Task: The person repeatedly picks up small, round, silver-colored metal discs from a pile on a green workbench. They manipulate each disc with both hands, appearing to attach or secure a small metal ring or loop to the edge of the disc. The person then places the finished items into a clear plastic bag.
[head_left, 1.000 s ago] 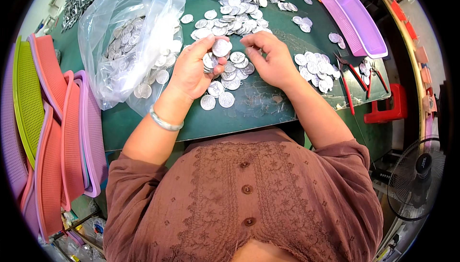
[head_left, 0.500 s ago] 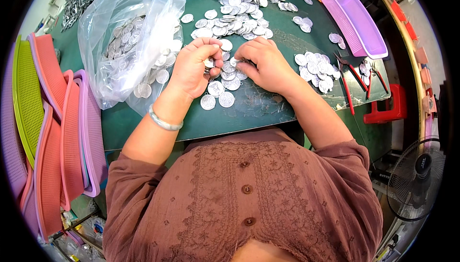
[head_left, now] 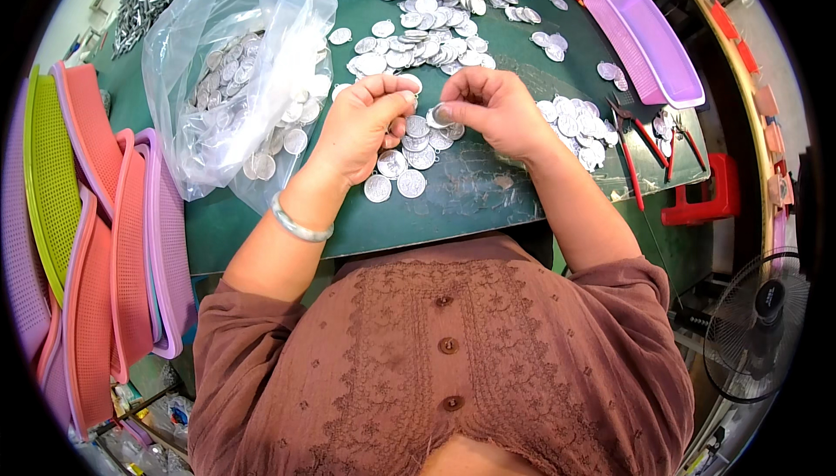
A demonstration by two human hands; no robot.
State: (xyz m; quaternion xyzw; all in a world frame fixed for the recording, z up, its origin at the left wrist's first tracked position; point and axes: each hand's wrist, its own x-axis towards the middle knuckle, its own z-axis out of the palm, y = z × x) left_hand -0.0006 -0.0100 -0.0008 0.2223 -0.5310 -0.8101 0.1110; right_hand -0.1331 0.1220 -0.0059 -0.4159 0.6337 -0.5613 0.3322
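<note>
My left hand [head_left: 361, 123] is curled closed above the table, fingers folded inward; what lies inside it is mostly hidden now, though silver medals showed in it half a second ago. Between the thumb and fingers of my right hand [head_left: 496, 114] is a round silver medal [head_left: 439, 117], held just over a small cluster of medals [head_left: 418, 156] that lie overlapping on the green table [head_left: 366, 223]. Beyond my hands spreads a long heap of the same medals [head_left: 435, 40], small loops on their rims. A second pile [head_left: 575, 130] lies right of my right hand.
At left a clear plastic bag [head_left: 252, 6] holds more medals. Stacked plastic baskets [head_left: 87, 136] stand beside the table. Red-handled pliers [head_left: 633, 171] lie at the right, near a purple basket [head_left: 644, 40]. A red stool [head_left: 705, 193] and a fan [head_left: 758, 328] stand beyond the edge.
My right hand has shifted slightly right and turned, so the medal in its fingers now shows. My left hand has rolled inward, hiding the medals seen in its palm before.
</note>
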